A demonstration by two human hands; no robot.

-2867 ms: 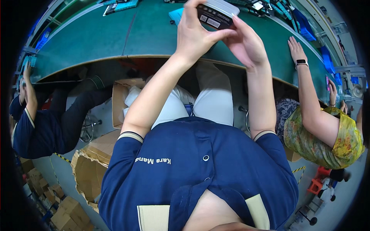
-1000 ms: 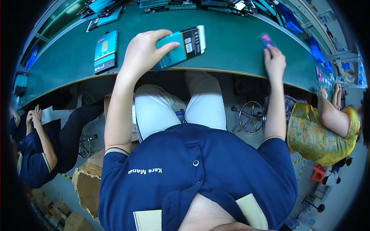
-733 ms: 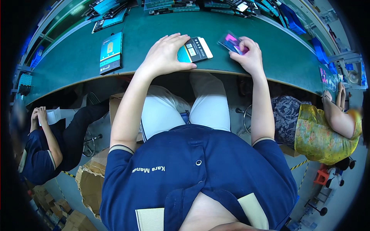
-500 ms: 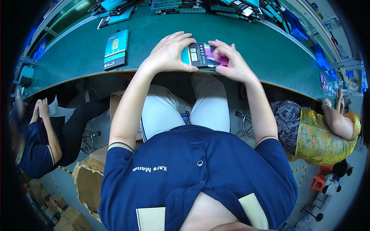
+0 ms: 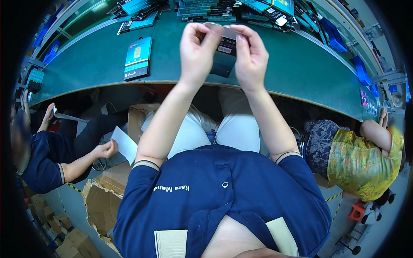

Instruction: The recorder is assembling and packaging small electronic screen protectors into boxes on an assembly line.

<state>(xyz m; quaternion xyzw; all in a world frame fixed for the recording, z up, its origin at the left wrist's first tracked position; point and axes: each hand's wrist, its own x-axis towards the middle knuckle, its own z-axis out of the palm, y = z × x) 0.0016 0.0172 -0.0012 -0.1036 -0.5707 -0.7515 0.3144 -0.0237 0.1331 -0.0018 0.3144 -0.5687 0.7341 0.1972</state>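
Observation:
My left hand (image 5: 197,51) and my right hand (image 5: 251,56) are raised over the table's near edge, close together. Between them a dark flat retail box (image 5: 223,64) with a white label stands on end, tilted. Both hands pinch its upper end, thumbs toward me and fingers bent over the top, where a greyish flap or edge shows. My fingers hide part of that end, and the left fingertips are slightly blurred. To the left, a similar teal and black box (image 5: 137,59) lies flat on the green table (image 5: 172,60).
Several teal and black boxes are stacked along the back, at the left (image 5: 137,21), middle (image 5: 206,10) and right (image 5: 271,10). Blue bins (image 5: 331,34) line the right side. Co-workers sit at left (image 5: 47,159) and right (image 5: 361,163). An open cardboard carton (image 5: 101,206) stands at lower left.
The box has gone from lying sideways, low at the table edge, to upright and farther out, with both hands now at its top. The left co-worker's arms have moved apart with white sheets.

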